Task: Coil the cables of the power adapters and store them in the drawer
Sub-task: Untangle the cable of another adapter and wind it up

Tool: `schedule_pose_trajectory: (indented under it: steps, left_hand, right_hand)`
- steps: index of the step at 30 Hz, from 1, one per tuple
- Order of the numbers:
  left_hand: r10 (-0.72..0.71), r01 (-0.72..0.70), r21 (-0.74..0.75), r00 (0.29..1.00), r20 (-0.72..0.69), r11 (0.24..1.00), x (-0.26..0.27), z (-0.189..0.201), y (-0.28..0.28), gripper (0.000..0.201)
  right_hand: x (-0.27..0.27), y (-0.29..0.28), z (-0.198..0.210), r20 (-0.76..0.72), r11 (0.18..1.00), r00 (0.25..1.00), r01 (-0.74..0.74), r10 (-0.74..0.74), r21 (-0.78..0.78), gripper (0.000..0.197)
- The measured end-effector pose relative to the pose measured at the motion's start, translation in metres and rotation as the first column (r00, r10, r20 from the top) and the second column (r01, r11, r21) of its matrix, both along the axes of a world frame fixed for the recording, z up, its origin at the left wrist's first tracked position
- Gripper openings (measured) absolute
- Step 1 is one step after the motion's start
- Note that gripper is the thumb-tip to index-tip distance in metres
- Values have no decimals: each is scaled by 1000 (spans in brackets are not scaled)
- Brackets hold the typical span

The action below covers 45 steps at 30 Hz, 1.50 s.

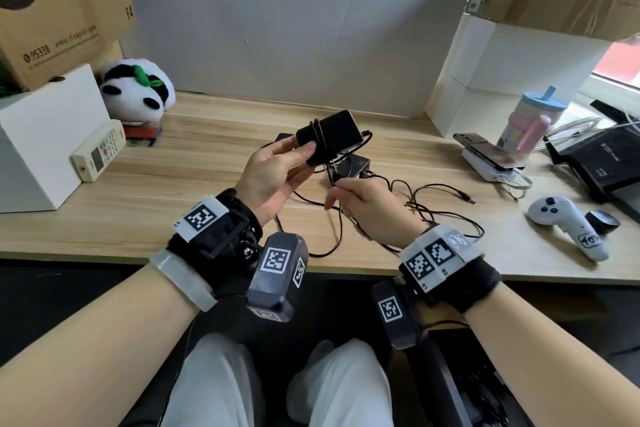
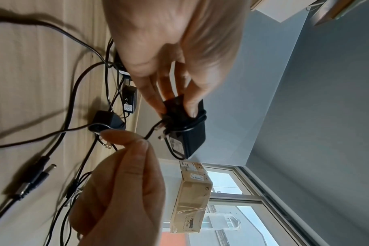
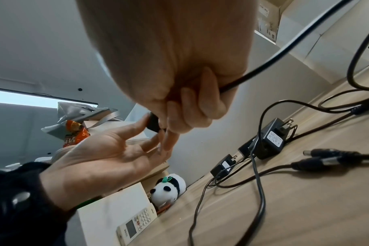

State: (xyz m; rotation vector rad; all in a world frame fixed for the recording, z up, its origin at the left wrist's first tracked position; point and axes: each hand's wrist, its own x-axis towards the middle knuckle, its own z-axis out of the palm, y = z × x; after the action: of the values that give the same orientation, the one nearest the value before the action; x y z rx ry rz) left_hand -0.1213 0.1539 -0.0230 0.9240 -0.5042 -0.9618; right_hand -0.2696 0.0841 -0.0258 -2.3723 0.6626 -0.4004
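Observation:
My left hand (image 1: pixel 277 166) holds a black power adapter (image 1: pixel 329 139) up above the wooden desk (image 1: pixel 173 184), thumb across its front. A few turns of its thin black cable (image 1: pixel 320 135) are wound round the body. Just below, my right hand (image 1: pixel 360 198) pinches the loose part of that cable between thumb and fingers (image 2: pixel 126 139); the wrist view shows the cable (image 3: pixel 263 66) running out of the fist. Two more adapters (image 1: pixel 353 166) (image 1: pixel 285 139) lie on the desk beneath, their cables tangled, with a barrel plug (image 1: pixel 467 199) at the right. No drawer is in view.
At the left stand a white box (image 1: pixel 45 135), a remote control (image 1: pixel 98 151) and a panda plush (image 1: pixel 138 90). To the right are a phone on a power bank (image 1: pixel 491 156), a lidded cup (image 1: pixel 530 121), a white controller (image 1: pixel 568 225) and a black router (image 1: pixel 602 163).

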Motion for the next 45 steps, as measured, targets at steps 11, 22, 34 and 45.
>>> schedule_pose_trajectory:
  steps: [11,22,34,45]
  left_hand:
    - [17,-63,92,901,433,994,-3,-18,5,31]
    - [-329,332,50,878,347,942,1,-6,25,47]
    - [-200,195,-67,977,-68,978,-3,-8,8,26]
    - [141,-153,101,983,119,983,-1,-22,0,38]
  right_hand:
    - [-7,-12,25,154,994,988,6,11,-111,32]
    - [-7,-37,29,291,994,955,22,-53,109,28]
    - [0,-11,-10,50,994,996,63,-67,90,34]
    - [-15,2,15,100,995,993,-56,64,-80,31]
